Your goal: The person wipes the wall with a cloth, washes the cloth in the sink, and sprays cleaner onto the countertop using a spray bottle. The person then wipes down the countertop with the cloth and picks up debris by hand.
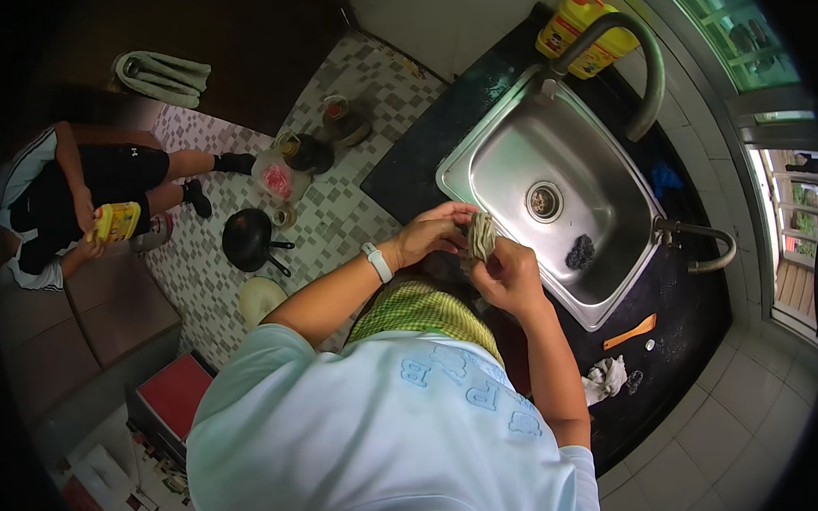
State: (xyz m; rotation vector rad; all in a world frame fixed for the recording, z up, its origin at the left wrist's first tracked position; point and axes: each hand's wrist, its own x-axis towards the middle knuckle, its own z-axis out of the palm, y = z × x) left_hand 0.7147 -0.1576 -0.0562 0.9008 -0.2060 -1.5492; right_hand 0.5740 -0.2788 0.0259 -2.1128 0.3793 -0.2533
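A bunched, greyish-beige cloth (482, 237) is held in front of my waist, close to the near edge of the steel sink (485, 136). My left hand (428, 234), with a white band on its wrist, grips the cloth from the left. On the other side my right hand (509, 275) is closed around its lower part. Inside the sink lie a dark scouring pad (580, 252) and the drain strainer (544, 202). The curved faucet (654, 70) arches over the far end, and a second, smaller spout (707, 248) stands at the right edge.
On the black counter (412, 165) lie a wooden spatula (630, 332) and a white rag (606, 379); a yellow jug (586, 35) stands behind the sink. A black pan (249, 239) and dark bottles (306, 153) are on the floor. A seated person (96, 190) holds a yellow container (116, 221).
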